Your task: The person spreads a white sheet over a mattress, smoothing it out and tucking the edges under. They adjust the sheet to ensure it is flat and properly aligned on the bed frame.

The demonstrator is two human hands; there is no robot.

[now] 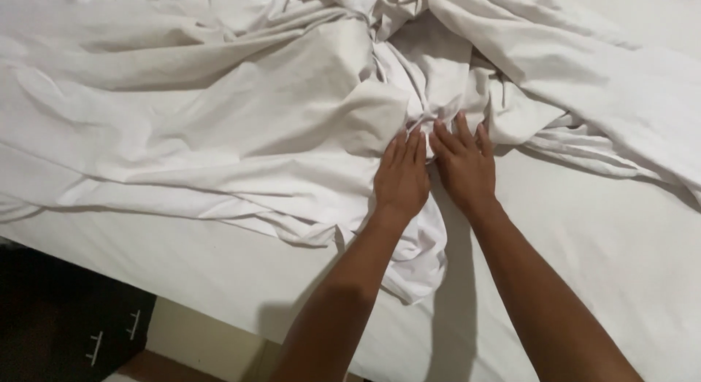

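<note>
White sheet (241, 126) lies bunched across the bed (599, 265), filling the upper frame. My left hand (400, 179) and right hand (466, 163) rest flat and unclenched on its centre folds; I'd judge pressing evenly with both works best.

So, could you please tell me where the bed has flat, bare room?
Flat mattress lies bare right of the right hand, and along the near edge below the crumpled sheet. That bunched sheet crowds the left and top, where the left hand rests.

The bed (584, 280) is covered by a smooth white fitted sheet, on which a crumpled white top sheet (241, 126) is spread.
</note>
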